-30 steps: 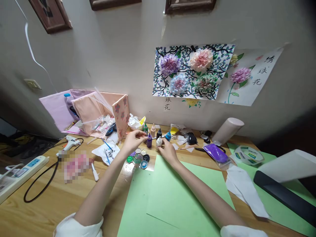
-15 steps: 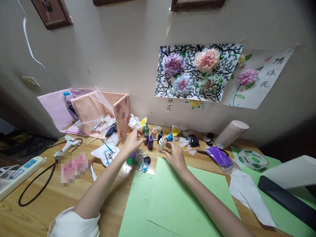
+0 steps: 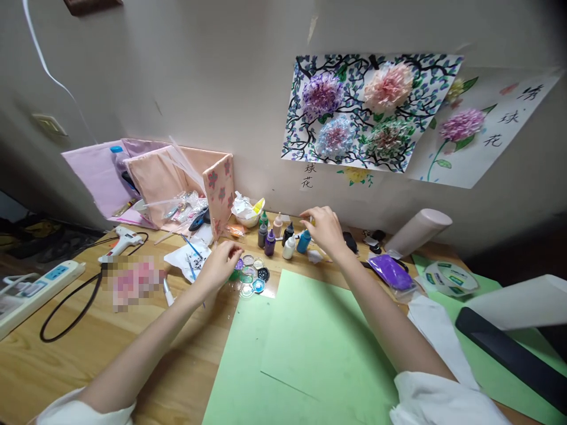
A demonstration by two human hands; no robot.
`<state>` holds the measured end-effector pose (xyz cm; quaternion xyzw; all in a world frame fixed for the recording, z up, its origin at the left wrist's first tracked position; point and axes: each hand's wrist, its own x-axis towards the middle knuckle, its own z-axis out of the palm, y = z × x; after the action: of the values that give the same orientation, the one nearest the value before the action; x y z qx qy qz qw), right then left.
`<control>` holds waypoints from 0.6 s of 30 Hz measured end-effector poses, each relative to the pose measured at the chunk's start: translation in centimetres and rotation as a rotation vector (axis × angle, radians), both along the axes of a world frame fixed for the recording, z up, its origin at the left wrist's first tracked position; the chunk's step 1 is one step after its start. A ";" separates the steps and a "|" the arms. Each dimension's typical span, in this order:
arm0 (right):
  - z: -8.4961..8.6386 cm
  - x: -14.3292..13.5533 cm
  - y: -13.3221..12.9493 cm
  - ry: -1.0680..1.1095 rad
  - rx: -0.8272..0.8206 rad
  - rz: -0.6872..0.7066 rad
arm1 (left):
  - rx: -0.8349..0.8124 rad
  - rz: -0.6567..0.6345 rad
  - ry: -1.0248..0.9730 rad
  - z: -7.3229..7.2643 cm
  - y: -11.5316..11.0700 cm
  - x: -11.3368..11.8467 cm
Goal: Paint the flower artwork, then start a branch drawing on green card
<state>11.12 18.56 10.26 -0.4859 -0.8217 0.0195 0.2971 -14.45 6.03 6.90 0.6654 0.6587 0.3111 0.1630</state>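
Note:
My left hand (image 3: 220,263) is over the left edge of a clear flower-shaped paint palette (image 3: 248,274) with several colored wells. Its fingers are curled together, and whether they hold anything is hidden. My right hand (image 3: 325,229) hovers behind and to the right of a blue paint bottle (image 3: 303,242), thumb and fingers apart and nothing visible between them. Left of the blue bottle stand a white bottle (image 3: 289,248), a black bottle (image 3: 287,234), a purple bottle (image 3: 270,244), a grey bottle (image 3: 262,236), a peach bottle (image 3: 277,226) and a green bottle (image 3: 263,218).
Light green paper (image 3: 328,342) covers the front middle of the wooden table. Brushes lie on a white tissue (image 3: 177,258) at left, near a glue gun (image 3: 125,242) and power strip (image 3: 39,289). A purple packet (image 3: 392,271) and tape roll (image 3: 449,278) are at right.
My left hand has drawn back from the bottles toward the palette. My right hand has risen from beside the white and blue bottles to behind them. The view has tilted down slightly.

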 end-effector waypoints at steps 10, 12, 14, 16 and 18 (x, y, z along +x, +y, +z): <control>0.8 -0.9 1.2 -0.100 -0.124 0.016 | 0.084 0.025 0.065 -4.4 -7.2 0.3; 1.3 -0.6 0.2 -0.034 -0.086 0.006 | 0.123 -0.002 0.078 -5.3 -7.3 0.6; 1.6 -0.5 -1.0 0.073 -0.032 -0.008 | 0.157 -0.022 0.080 -5.9 -7.2 0.7; 1.9 -0.5 -2.3 0.176 0.013 -0.014 | 0.194 -0.049 0.068 -6.1 -7.1 0.6; 2.2 -0.9 -3.3 0.233 0.029 0.007 | 0.223 -0.069 0.042 -6.2 -7.2 0.4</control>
<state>10.21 15.28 12.42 -0.4732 -0.7834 0.0648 0.3978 -14.08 -1.17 0.68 0.7081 0.6000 0.3626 0.0850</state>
